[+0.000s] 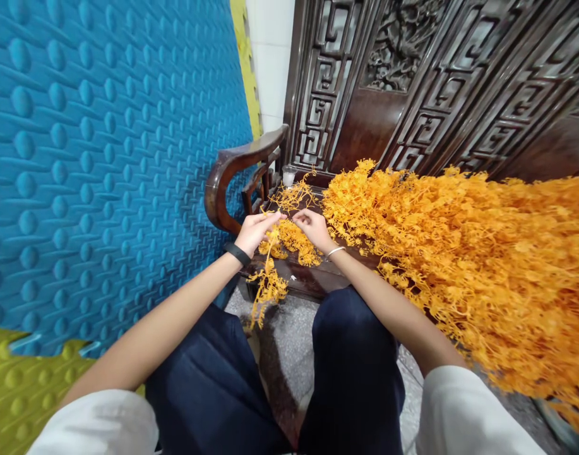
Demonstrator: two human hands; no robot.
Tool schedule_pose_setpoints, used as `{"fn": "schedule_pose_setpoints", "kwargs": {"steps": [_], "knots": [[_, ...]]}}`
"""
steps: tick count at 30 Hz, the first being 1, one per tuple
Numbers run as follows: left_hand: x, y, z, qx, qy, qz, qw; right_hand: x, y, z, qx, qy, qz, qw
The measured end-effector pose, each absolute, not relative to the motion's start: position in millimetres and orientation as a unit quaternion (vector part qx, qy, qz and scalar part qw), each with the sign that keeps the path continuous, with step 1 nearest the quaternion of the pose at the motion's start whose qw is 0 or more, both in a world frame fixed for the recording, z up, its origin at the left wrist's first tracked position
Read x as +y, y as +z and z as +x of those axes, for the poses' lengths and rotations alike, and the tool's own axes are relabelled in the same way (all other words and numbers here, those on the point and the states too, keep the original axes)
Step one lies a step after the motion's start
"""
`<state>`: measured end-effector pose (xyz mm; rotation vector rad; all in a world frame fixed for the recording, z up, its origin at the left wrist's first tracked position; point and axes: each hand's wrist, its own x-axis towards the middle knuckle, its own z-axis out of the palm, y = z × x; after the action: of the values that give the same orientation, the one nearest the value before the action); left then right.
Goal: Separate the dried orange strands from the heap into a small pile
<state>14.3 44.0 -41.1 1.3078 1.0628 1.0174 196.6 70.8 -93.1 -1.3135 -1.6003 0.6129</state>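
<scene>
My left hand (258,232), with a black band at the wrist, is closed on an orange artificial flower sprig (269,284) that dangles past the bench's front edge. Just to the right, my right hand (312,227) has thumb and fingertips pinched together; what they hold, if anything, is too small to make out. A narrow gap separates the two hands. Beneath and between them, short orange pieces (296,243) lie on the dark wooden bench (324,278). Thin, barer orange stems (296,194) lie behind the hands.
A large heap of orange artificial sprigs (483,253) covers the bench to the right. On the left are a curved wooden armrest (242,155) and upright blue foam mat (128,158). A small clear cup (289,175) stands near the carved backrest (372,126).
</scene>
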Motion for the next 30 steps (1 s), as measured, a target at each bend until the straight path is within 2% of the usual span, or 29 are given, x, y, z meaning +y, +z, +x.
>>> {"fn": "schedule_pose_setpoints", "kwargs": {"steps": [3,5,9,13,17,20,23,30], "knots": [[44,-39,16,0.460,0.467,0.534,0.535,56,-76,180,-0.616,0.375,-0.486,0.494],[44,-39,17,0.457,0.471,0.536,0.531,46,-67,167,-0.635,0.430,-0.447,0.460],[45,-40,17,0.411,0.486,0.557,0.534,33,-62,149,-0.700,0.438,-0.399,0.398],[44,-39,14,0.455,0.469,0.535,0.536,34,-61,149,-0.667,0.450,-0.402,0.437],[44,-38,9,0.446,0.395,0.551,0.584,41,-62,157,-0.631,0.434,-0.409,0.497],[45,-40,3,0.430,0.354,0.585,0.590,41,-64,160,-0.627,0.458,-0.401,0.487],[47,-40,-1,0.426,0.350,0.598,0.581,39,-63,157,-0.604,0.498,-0.389,0.486],[50,-36,-6,0.418,0.419,0.574,0.566,35,-55,158,-0.500,0.552,-0.368,0.556]]}}
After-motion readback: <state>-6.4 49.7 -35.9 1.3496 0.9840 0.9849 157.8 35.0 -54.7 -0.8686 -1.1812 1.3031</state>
